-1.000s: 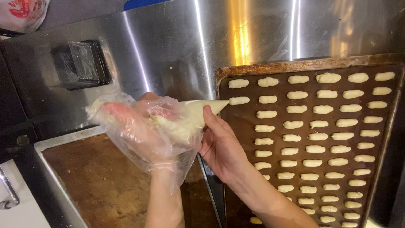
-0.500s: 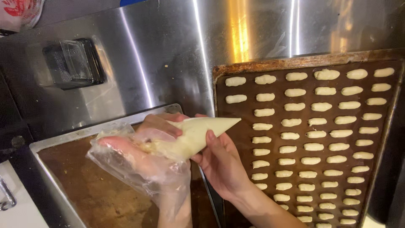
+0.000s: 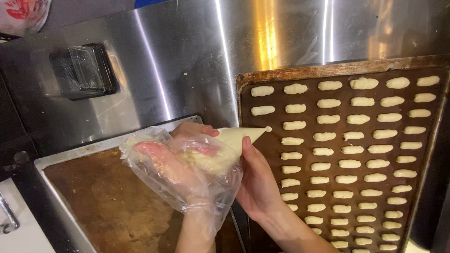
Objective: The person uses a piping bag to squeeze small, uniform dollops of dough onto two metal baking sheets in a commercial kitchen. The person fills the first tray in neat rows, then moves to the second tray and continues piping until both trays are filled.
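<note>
the piping bag [image 3: 220, 150] lies nearly level between both hands, long axis pointing right — its tip at the left edge of the dough-filled tray [image 3: 347, 70]. left hand [image 3: 173, 164] clenches the fat end through plastic; right hand [image 3: 258, 185] cups the cone, nearer the tip.

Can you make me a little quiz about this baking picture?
1. True or false: the left tray is full of dough pieces.
2. Which hand is wrapped inside the loose plastic of the piping bag? A left, B right.
3. Fill in: the bag's tip points toward the ____ tray.

Key: 1 false, it is bare. 2 A. 3 right, the one with the dough pieces.
</note>
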